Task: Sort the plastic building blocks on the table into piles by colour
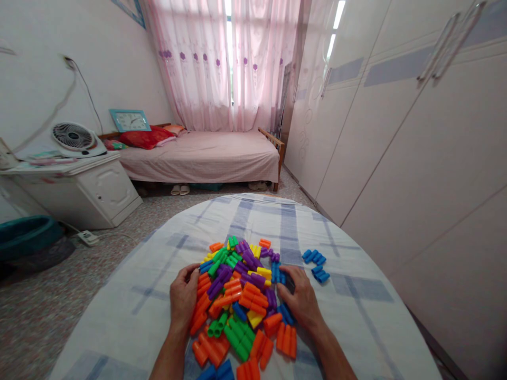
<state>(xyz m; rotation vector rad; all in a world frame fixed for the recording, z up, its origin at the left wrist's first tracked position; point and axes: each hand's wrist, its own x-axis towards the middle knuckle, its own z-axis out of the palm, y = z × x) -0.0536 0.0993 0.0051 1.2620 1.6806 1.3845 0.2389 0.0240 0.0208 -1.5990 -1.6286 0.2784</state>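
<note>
A heap of plastic building blocks (237, 285), each shaped like joined tubes, lies between my hands in orange, green, purple, yellow and blue. My left hand (184, 295) is cupped along the left side of the heap, its fingertips by a blue block (205, 266) and orange blocks (203, 303). On the opposite side, my right hand (300, 296) has its thumb and forefinger apart, close to an upright blue block (276, 272). Neither hand visibly grips a block, though some fingers are partly hidden. More orange blocks (287, 340) lie near my right wrist.
Two blue pieces (320, 274) (314, 257) lie apart to the right on the round table's checked cloth (360, 287). Beyond stand a bed (206, 153) and a white cabinet with a fan (75, 138). A wardrobe (396, 132) lines the right side; a bin (31, 237) stands left.
</note>
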